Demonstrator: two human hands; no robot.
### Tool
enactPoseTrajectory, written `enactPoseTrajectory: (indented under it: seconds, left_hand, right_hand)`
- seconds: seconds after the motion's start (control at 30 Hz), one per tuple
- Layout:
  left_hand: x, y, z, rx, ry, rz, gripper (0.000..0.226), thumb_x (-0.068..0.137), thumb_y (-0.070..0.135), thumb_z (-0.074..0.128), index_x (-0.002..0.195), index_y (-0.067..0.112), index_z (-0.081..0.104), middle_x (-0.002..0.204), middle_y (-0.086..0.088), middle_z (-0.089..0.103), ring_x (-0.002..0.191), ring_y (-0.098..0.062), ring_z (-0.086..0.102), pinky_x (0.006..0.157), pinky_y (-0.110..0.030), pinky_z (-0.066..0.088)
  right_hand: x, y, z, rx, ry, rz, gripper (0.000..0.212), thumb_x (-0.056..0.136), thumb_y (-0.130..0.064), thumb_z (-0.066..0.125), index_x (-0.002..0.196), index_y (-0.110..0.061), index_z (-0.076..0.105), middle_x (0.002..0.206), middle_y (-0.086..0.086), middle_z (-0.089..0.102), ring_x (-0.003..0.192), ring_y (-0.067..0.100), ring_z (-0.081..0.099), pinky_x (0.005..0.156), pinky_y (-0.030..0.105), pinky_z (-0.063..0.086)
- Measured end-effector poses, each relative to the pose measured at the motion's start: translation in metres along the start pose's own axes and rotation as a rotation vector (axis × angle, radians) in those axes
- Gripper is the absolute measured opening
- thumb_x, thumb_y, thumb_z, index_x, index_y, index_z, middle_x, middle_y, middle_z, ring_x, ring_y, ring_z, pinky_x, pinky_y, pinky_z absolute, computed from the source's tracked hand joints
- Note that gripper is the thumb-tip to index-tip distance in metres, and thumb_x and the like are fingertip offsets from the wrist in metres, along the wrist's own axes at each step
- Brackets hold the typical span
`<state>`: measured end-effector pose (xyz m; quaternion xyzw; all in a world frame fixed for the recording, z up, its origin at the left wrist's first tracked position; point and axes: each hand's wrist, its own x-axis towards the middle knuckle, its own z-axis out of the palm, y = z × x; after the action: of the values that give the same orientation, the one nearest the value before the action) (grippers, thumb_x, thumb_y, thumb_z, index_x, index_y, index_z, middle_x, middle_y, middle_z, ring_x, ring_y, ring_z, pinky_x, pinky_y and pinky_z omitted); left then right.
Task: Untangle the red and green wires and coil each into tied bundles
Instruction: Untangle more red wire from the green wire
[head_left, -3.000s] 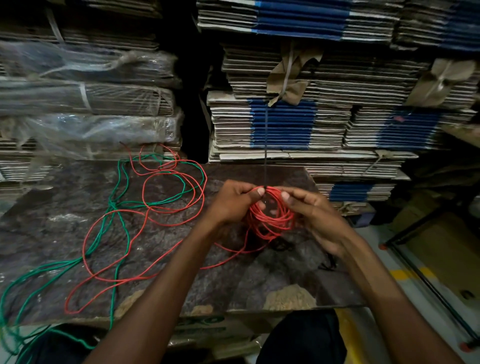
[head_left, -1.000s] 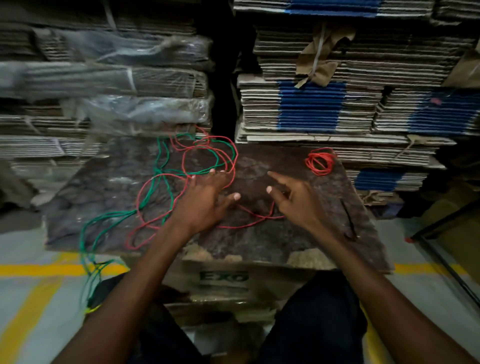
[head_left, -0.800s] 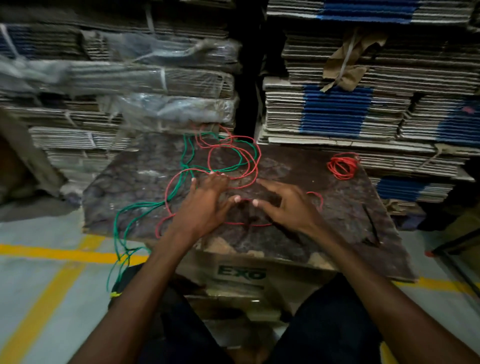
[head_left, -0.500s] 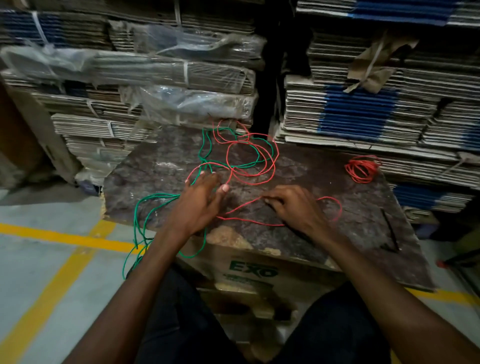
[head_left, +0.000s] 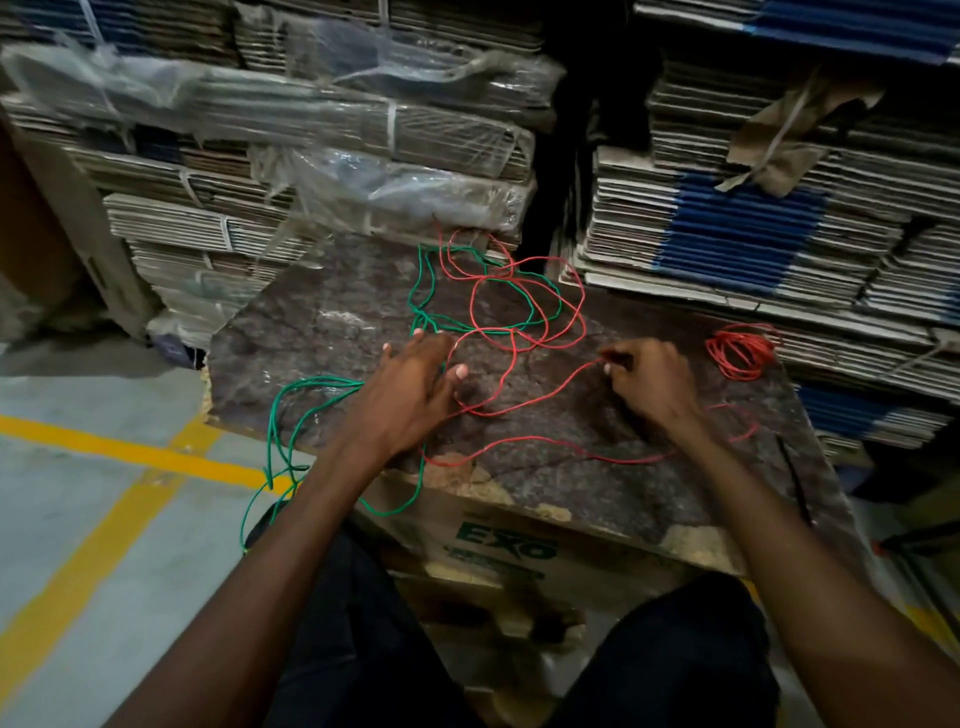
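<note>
Step in hand, by judgement: drawing out a loose red wire (head_left: 524, 405) from the tangle so it can be coiled. One small red bundle (head_left: 740, 351) already lay coiled at the far right of the tabletop (head_left: 332, 332), just in front of the stacked cardboard (head_left: 753, 249); whether it was tied could not be told.

Right hand (head_left: 652, 387): fingers curled, pinching the red wire at the fingertips (head_left: 608, 368), the strand running from there down and left toward the other hand. Left hand (head_left: 415, 384): fingers straight and spread, pressed flat on the tabletop over the spot where red and green strands cross, gripping nothing.

Red wire: thin, limp, lying in several wide overlapping loops at the far middle of the tabletop, with one long run sweeping along the near edge. Green wire (head_left: 311, 389): interlaced with the red loops at the back, then passing under the left hand, off the left edge of the tabletop and hanging in loops toward the floor (head_left: 104, 519).

The next move probably calls for a slow pull with the right hand while the left pins the green, so the red slides free without dragging the green along or tightening a crossing. Both wires looked springy enough to snag on each other. A dark thin strip (head_left: 792, 480), possibly a tie, lay near the right edge.
</note>
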<state>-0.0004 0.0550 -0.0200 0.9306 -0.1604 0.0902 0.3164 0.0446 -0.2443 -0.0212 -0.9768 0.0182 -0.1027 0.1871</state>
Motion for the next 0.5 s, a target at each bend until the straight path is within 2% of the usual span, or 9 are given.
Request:
enactPoseTrajectory:
  seconds: [0.1,0.23,0.33,0.43,0.5]
  left_hand:
    - [0.000,-0.007,-0.002,0.040,0.001,-0.010,0.033,0.098,0.020,0.049,0.129,0.009,0.050,0.141,-0.014,0.050,0.144,-0.029,0.027,0.115,-0.054,0.015]
    - [0.002,-0.014,-0.005,0.155,-0.057,0.001,0.045,0.095,0.024,0.055,0.137,0.010,0.044,0.150,-0.011,0.041,0.147,-0.027,0.019,0.116,-0.055,0.010]
    - [0.007,-0.018,-0.007,0.333,-0.117,0.022,0.064,0.092,0.036,0.058,0.145,0.010,0.033,0.156,-0.007,0.029,0.149,-0.025,0.013,0.117,-0.054,0.007]
    - [0.015,-0.025,-0.004,0.503,-0.160,0.029,0.072,0.093,0.043,0.054,0.149,0.010,0.024,0.160,-0.007,0.020,0.149,-0.023,0.007,0.117,-0.051,0.006]
    - [0.022,-0.029,-0.001,0.562,-0.182,0.025,0.074,0.094,0.045,0.051,0.151,0.010,0.020,0.161,-0.007,0.015,0.150,-0.023,0.004,0.118,-0.051,0.005]
  right_hand:
    - [-0.003,-0.020,-0.001,0.036,0.032,-0.116,0.047,0.076,-0.006,0.062,0.117,-0.026,0.070,0.113,0.008,0.072,0.107,0.029,0.065,0.087,0.038,0.053]
    - [-0.002,-0.051,0.000,0.135,0.126,-0.277,0.047,0.074,-0.010,0.052,0.116,-0.020,0.071,0.113,0.006,0.072,0.103,0.026,0.066,0.086,0.032,0.051]
    - [0.000,-0.071,0.012,0.209,0.004,-0.410,0.039,0.084,-0.026,0.063,0.122,-0.017,0.067,0.120,0.004,0.068,0.108,0.020,0.064,0.089,0.022,0.043]
    - [0.001,-0.080,0.029,0.143,-0.146,-0.482,0.051,0.086,-0.044,0.067,0.130,-0.020,0.061,0.132,0.004,0.059,0.119,0.017,0.056,0.101,0.027,0.042]
    - [0.004,-0.081,0.040,0.089,-0.177,-0.467,0.054,0.086,-0.048,0.066,0.133,-0.023,0.058,0.135,0.005,0.055,0.122,0.020,0.054,0.102,0.032,0.043]
